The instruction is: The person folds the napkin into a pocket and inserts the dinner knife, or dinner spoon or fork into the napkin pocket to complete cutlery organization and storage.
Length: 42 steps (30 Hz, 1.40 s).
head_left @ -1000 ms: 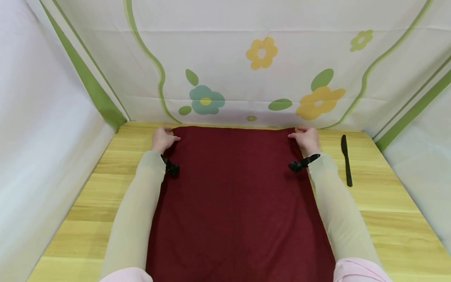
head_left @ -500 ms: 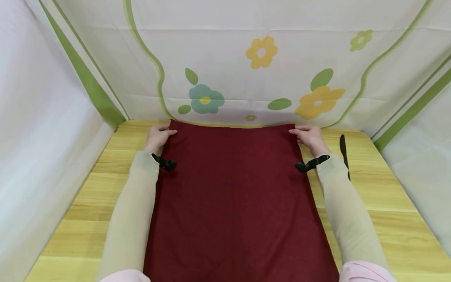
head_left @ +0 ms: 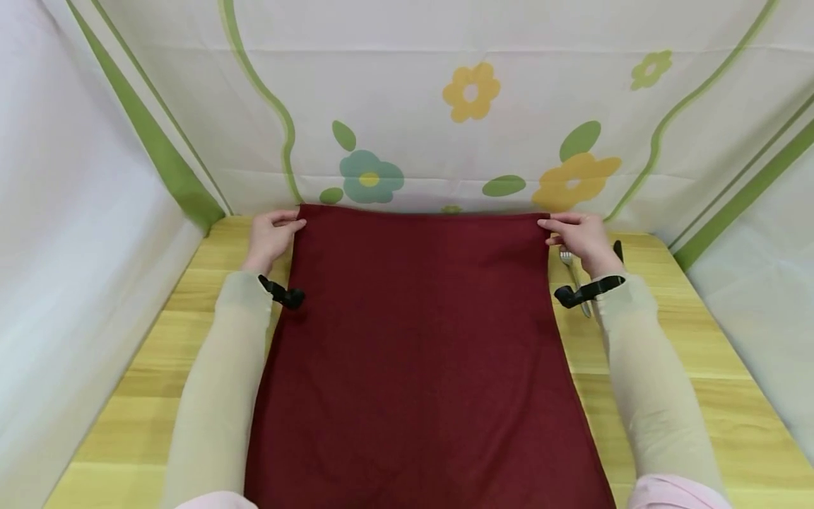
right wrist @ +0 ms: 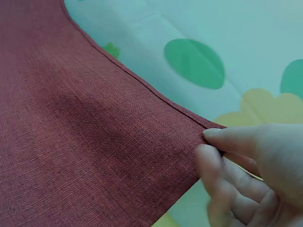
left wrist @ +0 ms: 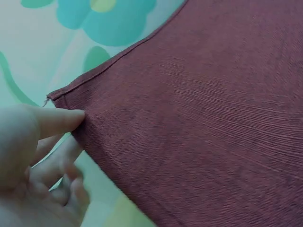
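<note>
A dark red cloth [head_left: 420,339] with a stitched hem spreads down the middle of the head view, its near end cut off by the frame. My left hand [head_left: 270,240] pinches its far left corner between thumb and fingers; in the left wrist view the thumb [left wrist: 61,120] lies on top near the corner. At the far right corner, my right hand [head_left: 581,240] pinches the cloth the same way, thumb and fingertips at the hem in the right wrist view. Between the hands the far edge sags slightly, overlapping the foot of the back wall.
On the wooden table [head_left: 687,424], a fork [head_left: 567,260] lies right of the cloth, partly behind my right wrist. A black knife [head_left: 618,249] shows only its tip beyond that wrist. White flowered fabric [head_left: 407,106] forms the back wall, with white sides left and right.
Both hands have risen and moved apart, lifting the cloth's far edge and pulling it wider. The fork has come into view, while the right arm now covers most of the knife.
</note>
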Available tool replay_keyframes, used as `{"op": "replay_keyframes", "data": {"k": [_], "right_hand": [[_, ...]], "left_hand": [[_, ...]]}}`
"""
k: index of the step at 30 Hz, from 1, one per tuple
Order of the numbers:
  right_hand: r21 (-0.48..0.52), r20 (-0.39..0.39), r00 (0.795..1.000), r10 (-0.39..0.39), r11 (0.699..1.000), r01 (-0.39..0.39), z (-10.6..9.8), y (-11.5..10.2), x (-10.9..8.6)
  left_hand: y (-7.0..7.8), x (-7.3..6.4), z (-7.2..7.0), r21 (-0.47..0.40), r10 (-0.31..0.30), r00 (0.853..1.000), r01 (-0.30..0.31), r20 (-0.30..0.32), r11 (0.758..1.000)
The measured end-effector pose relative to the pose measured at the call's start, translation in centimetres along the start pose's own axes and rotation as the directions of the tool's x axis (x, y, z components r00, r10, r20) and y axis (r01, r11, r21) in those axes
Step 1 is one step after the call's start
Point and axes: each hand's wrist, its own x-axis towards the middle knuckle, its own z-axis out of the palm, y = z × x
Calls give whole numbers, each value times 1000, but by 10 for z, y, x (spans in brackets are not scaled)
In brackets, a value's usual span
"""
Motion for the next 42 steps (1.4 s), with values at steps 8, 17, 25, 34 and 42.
{"op": "replay_keyframes", "data": {"k": [8, 17, 25, 34, 42], "right_hand": [[294, 60, 998, -15, 956, -3, -9, -9, -5], [419, -42, 995, -91, 902, 100, -10, -14, -2], [622, -172, 970, -170, 745, 241, -15, -28, -1], [617, -310, 923, -226, 691, 377, -9, -44, 4], [479, -112, 975, -189, 850, 220, -11, -15, -4]], "left_hand": [[18, -8, -10, -168, 28, 993, -8, 118, 986], [20, -8, -10, -181, 33, 993, -12, 109, 983], [36, -3, -7, -312, 119, 992, -122, -28, 942], [58, 1, -4, -349, 226, 963, -264, -144, 899], [18, -13, -3, -183, 204, 978, -209, -47, 961]]}}
